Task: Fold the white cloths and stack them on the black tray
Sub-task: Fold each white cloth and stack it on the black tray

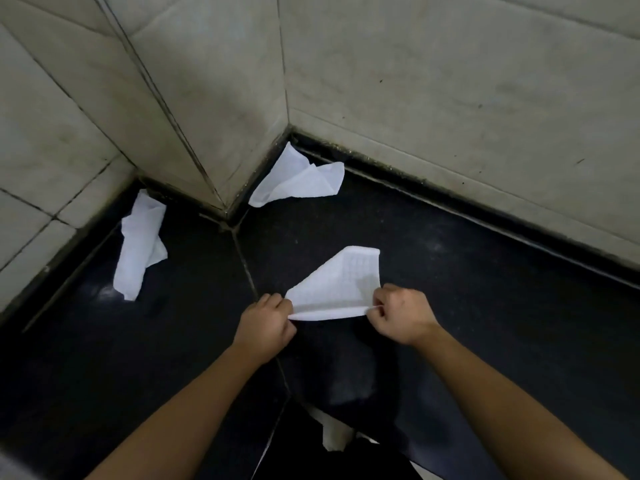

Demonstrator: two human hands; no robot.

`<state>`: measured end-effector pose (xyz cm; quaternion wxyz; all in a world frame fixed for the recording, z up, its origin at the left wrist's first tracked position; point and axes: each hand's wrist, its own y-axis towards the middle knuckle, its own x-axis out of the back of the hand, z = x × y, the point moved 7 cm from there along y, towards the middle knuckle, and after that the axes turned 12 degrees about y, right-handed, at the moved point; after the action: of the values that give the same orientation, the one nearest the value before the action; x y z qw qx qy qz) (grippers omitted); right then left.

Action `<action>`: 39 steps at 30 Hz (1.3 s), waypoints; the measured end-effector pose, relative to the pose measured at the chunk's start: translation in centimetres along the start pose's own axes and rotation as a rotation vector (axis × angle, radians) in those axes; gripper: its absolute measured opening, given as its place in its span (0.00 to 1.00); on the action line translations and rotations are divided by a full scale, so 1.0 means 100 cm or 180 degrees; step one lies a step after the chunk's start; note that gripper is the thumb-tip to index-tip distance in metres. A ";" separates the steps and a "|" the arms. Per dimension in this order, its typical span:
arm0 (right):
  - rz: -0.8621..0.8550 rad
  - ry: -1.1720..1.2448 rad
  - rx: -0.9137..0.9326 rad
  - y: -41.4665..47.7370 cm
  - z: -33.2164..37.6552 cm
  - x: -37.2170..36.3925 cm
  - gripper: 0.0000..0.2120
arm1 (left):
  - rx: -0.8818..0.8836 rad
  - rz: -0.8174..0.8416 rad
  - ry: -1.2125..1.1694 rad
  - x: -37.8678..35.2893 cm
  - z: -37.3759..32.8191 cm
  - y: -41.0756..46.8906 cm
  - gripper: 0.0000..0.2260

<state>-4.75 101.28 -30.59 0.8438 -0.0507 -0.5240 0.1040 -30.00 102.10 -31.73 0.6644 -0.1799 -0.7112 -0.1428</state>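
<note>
Two crumpled white cloths lie on the dark surface against the tiled wall: the left cloth and the corner cloth. Above the surface, the held cloth stretches between your left hand and right hand, each pinching a near corner with curled fingers.

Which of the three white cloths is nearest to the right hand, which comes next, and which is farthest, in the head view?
1. The held cloth: pinched by the right hand itself, just in front.
2. The corner cloth: ahead, where the tiled walls meet.
3. The left cloth: far left, at the foot of the wall.
</note>
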 end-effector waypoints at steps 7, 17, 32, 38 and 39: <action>-0.0439 0.0485 0.0228 0.020 0.027 0.091 0.10 | 0.0465 -0.0736 0.0051 0.092 0.002 0.022 0.09; -0.1718 0.1167 0.0714 0.013 0.049 0.171 0.05 | 0.0791 -0.2045 0.0205 0.201 0.013 0.023 0.05; 0.1090 0.0077 0.0151 -0.115 -0.023 -0.066 0.15 | 0.0006 0.1065 0.0114 -0.036 -0.041 -0.126 0.08; 0.0994 0.0229 0.0016 -0.127 -0.028 -0.075 0.15 | 0.0129 0.1336 -0.0403 -0.056 -0.040 -0.144 0.08; 0.0960 0.0391 -0.0102 -0.123 -0.028 -0.073 0.15 | 0.0282 0.1313 -0.0594 -0.054 -0.036 -0.141 0.07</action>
<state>-3.86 87.71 -35.83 0.8482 -0.1485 -0.4594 0.2179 -32.79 87.54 -36.35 0.6181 -0.3045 -0.7234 0.0447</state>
